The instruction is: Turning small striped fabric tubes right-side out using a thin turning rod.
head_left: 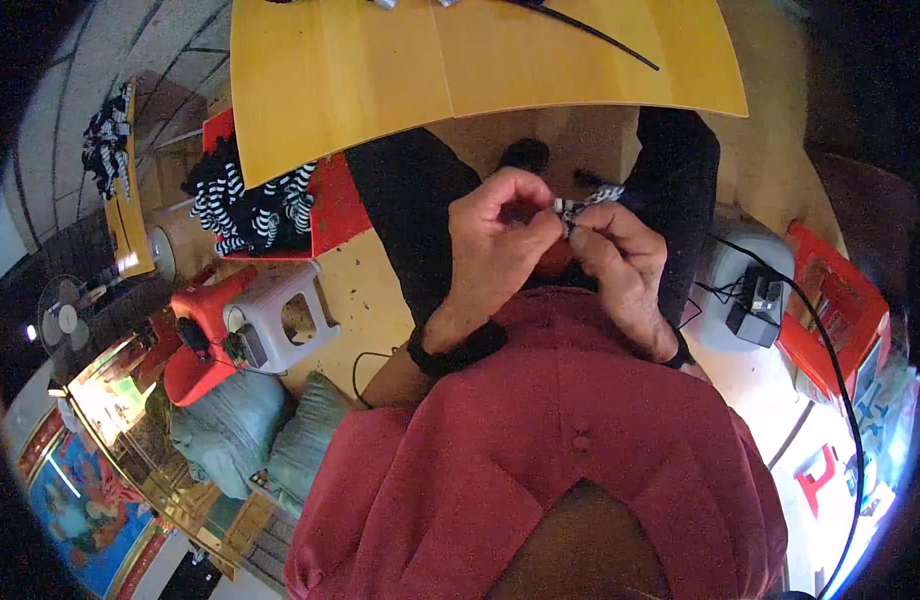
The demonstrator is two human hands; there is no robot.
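The small piece [570,212], something black-and-white striped with a little light part on it, is sitting between the fingertips of both hands, in front of the person's chest and above the lap. It is too small and too hidden to tell exactly what it is. The left hand [500,245] is curling narrowly around it, with thumb and forefinger pinching at its left end. The right hand [620,262] is pinching it from the other side, fingers closed on it. The two hands are touching each other at the fingertips.

As I judge it, the work on this piece is going on now and is not finished, because both hands are gripping it and it is not lying with the others. A heap of similar striped pieces [250,210] is lying in the red tray [340,210] to the left, and another heap [105,145] is farther left; whether these are done or waiting, I cannot tell. The yellow bench [380,70] is standing just beyond the hands, with a black cable [600,35] on it.
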